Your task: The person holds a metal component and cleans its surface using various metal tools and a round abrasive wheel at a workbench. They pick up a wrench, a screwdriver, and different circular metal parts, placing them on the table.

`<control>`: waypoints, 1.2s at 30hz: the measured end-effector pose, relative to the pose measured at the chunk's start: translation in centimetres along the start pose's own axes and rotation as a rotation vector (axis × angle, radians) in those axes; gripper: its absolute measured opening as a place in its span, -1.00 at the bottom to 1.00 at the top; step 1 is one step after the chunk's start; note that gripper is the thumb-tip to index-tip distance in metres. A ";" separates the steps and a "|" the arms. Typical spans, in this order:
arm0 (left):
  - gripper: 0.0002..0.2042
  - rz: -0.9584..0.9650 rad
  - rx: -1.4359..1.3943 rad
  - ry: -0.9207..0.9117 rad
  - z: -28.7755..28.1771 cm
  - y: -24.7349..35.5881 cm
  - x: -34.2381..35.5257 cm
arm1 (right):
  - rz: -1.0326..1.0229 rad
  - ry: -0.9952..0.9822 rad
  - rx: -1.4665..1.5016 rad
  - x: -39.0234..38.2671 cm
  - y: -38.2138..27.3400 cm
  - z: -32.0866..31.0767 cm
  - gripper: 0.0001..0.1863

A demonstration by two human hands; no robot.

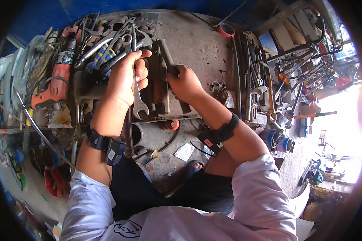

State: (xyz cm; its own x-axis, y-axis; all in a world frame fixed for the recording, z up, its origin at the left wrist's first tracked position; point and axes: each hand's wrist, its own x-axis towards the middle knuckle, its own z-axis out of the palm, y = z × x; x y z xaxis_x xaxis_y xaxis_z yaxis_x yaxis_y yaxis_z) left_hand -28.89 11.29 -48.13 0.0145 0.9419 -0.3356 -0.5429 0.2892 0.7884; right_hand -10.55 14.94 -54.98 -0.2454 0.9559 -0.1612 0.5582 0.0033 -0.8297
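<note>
My left hand (pixel 128 76) is closed around a steel wrench (pixel 139 102). The wrench's open jaw hangs below my fist, and its upper part runs up beside the tool heap. My right hand (pixel 186 84) is closed on a dull grey metal bar (pixel 165 52), which slants up and to the left over the bench; its lower end is hidden by my fingers. Between my hands, tools with long handles lie on the bench, one with a reddish-brown handle (pixel 158 90). Close beyond my left hand, a ring-end wrench (pixel 127 39) shows among the other tools.
The worn workbench (pixel 197 44) carries heaped hand tools at left, with an orange power drill (pixel 58 78). A red-rimmed tape roll (pixel 226 29) sits at the far right, and long rods (pixel 245 76) lie along that side. Below the front edge are a grey pipe (pixel 136 133) and floor scraps.
</note>
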 end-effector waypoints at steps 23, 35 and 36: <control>-0.76 -0.005 0.058 -0.031 1.1 0.4 -1.3 | -0.292 0.014 -0.023 0.9 -4.6 -0.5 -0.69; -0.78 0.395 -0.283 -0.019 -1.0 9.6 -6.4 | -0.517 -0.472 -0.572 5.5 -16.0 9.1 -0.66; -0.78 0.408 -0.303 -0.037 -0.9 10.0 -6.7 | -0.490 -0.434 -0.538 5.6 -16.4 9.1 -0.65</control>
State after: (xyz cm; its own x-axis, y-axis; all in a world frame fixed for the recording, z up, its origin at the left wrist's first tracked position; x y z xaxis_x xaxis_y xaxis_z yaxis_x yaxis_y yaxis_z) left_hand -35.18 7.72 -38.44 -0.2225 0.9749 -0.0084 -0.7298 -0.1608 0.6645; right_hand -28.26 17.53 -47.13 -0.7792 0.6127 -0.1322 0.5836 0.6323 -0.5096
